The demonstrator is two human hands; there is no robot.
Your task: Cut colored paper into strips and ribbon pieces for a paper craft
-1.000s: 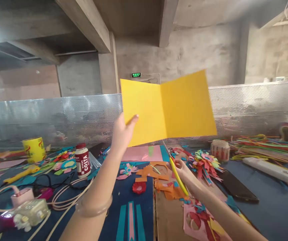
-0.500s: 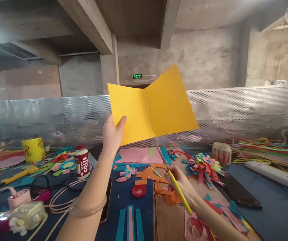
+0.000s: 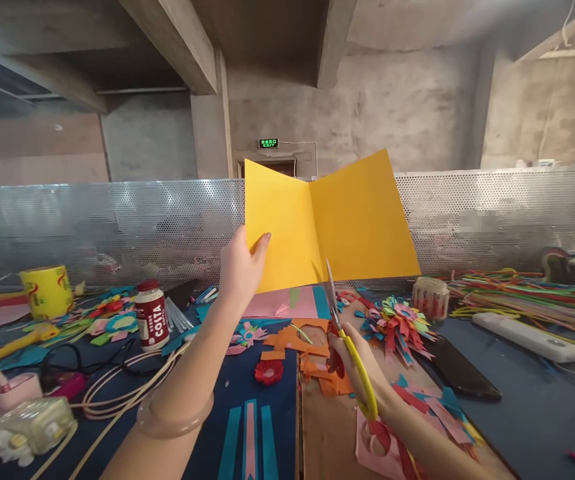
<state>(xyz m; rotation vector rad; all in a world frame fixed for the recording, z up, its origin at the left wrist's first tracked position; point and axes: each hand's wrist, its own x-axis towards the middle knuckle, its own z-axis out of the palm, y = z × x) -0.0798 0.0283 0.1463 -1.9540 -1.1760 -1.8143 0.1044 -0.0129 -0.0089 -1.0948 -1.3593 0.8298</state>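
A sheet of yellow paper (image 3: 362, 227) with a crease down its middle is held up above the table. My left hand (image 3: 244, 267) pinches its lower left part, thumb on the near face. In my right hand (image 3: 355, 357) is a pair of scissors (image 3: 365, 383) with yellow and red handles. The blades point upward, parted a little, and their tips overlap the sheet's lower edge near the crease. Whether they have cut into the paper I cannot tell. Below lie orange paper scraps (image 3: 292, 340), a red paper flower (image 3: 268, 372) and blue and pink strips (image 3: 250, 440).
On the left are a Costa bottle (image 3: 151, 317), a yellow tape roll (image 3: 46, 292), a yellow glue gun (image 3: 17, 343) and cables (image 3: 117, 383). To the right are a ribbon flower (image 3: 400, 323), a glass jar (image 3: 430, 298), a black phone (image 3: 460, 367) and a white power strip (image 3: 527, 339). A perforated metal panel (image 3: 167, 227) stands behind.
The yellow sheet has shifted right in view and tilts less. My right hand has brought the scissors up to its lower edge, and the blades are now parted.
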